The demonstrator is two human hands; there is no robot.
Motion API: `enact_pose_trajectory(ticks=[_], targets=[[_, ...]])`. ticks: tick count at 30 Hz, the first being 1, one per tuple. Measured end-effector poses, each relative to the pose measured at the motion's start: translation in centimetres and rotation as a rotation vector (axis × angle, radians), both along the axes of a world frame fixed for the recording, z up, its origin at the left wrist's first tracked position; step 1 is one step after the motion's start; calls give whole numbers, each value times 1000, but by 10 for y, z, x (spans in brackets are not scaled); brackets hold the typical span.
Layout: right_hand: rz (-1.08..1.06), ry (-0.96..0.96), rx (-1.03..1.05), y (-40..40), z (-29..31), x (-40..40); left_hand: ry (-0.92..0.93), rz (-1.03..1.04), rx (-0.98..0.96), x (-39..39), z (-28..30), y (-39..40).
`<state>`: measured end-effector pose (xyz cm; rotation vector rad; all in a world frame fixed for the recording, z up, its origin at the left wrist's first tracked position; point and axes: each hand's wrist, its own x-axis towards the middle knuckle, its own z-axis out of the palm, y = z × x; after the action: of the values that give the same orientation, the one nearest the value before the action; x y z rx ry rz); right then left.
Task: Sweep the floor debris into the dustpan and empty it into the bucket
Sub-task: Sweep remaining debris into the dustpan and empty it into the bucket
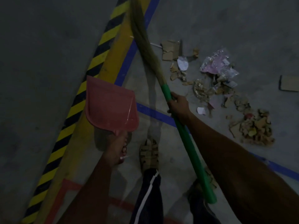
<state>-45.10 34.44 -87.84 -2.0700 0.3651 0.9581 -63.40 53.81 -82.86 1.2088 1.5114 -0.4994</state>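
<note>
Gripping the green handle of the broom [178, 126] in our right hand [178, 107], we hold its straw head raised over the blue and yellow floor tape [129, 52]. Our left hand [117, 149] is closed around the handle of the red dustpan [110, 105], carried above the floor. The debris [218, 88], cardboard scraps and plastic wrap, lies scattered to our right

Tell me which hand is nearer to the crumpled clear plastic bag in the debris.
Right. The right hand, gripping the green broom handle, is just left of the debris, below-left of the plastic bag. The left hand holds the red dustpan, farther left, beyond the broom.
</note>
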Motion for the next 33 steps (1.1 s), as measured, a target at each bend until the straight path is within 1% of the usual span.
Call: enact_pose_trajectory(ticks=[3, 7, 10, 12, 14, 18, 21, 24, 27, 31, 33], targets=[[-114, 5, -25, -52, 1, -36, 2, -40, -56, 5, -5, -10], [-227, 26, -107, -113, 8, -79, 0, -153, -45, 21, -9, -31], [-257, -70, -186, -156, 5, -104, 0, -222, -47, 38, -6, -56], [-241, -119, -257, -177, 1, -121, -16, -237, -44, 49, -2, -71], [-252, -182, -331, -192, 9, -137, -39, -275, -37, 56, 4, -87], [-277, -316, -336, -212, 31, -164, -55, -305, -40, 61, 14, -107], [-263, -402, -284, -214, 38, -175, -63, -327, -29, 61, 18, -116], [-254, -411, -207, -202, 40, -161, -73, -340, -38, 59, 18, -120], [-239, -335, -111, -174, 30, -131, -83, -319, -64, 51, 14, -120], [-172, -250, -24, -140, 15, -82, -65, -351, -44, 39, 11, -121], [-176, -202, -26, -133, 6, -67, -62, -355, -35, 32, 11, -123]])
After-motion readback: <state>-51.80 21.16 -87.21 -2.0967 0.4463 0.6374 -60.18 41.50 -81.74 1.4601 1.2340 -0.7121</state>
